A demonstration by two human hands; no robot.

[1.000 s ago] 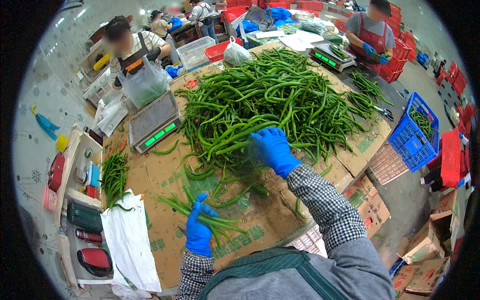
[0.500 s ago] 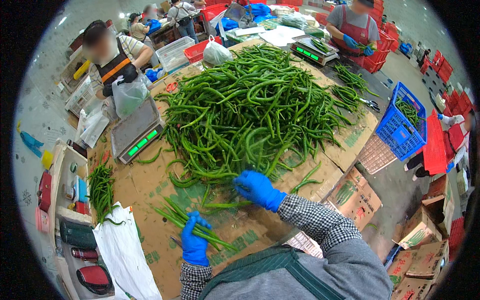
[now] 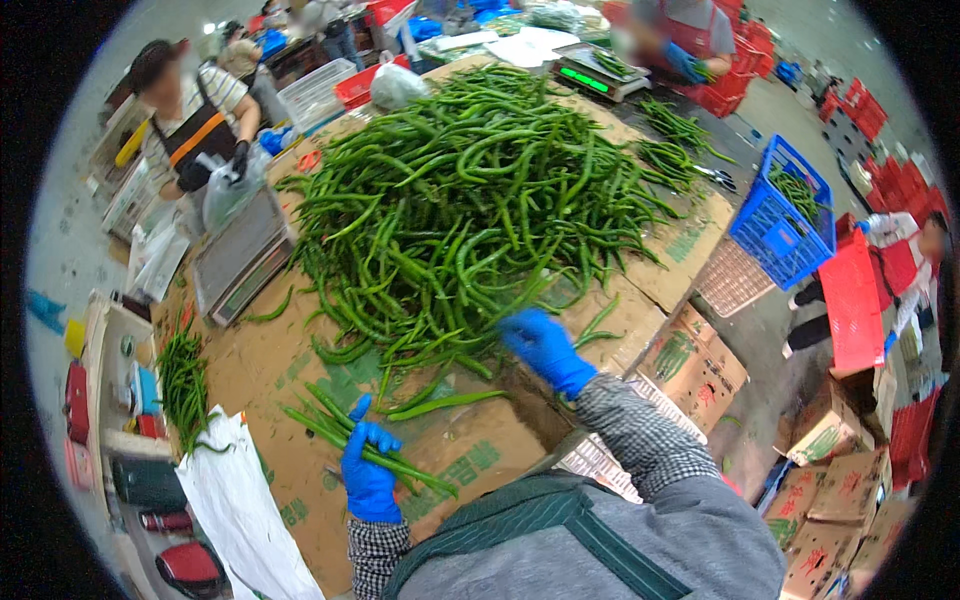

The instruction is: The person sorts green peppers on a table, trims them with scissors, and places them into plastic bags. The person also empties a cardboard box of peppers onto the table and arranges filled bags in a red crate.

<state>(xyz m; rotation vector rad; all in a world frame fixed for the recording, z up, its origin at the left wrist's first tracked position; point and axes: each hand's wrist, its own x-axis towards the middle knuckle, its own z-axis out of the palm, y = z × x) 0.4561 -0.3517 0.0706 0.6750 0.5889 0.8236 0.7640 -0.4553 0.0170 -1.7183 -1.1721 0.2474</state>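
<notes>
Left hand point(image 3: 369, 478) closed round bunch of green peppers point(image 3: 372, 448); right hand point(image 3: 543, 345) loosely open, fingers touching pepper heap point(image 3: 470, 190) edge on desk point(image 3: 260, 370).

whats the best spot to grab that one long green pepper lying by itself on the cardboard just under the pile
Probably near its middle, from above. The loose pepper lies flat on the cardboard, nearly level across the picture and apart from the big pile, so fingers can pinch across its thin body. The right hand is nearest; the left hand already holds a bunch of peppers.
</notes>
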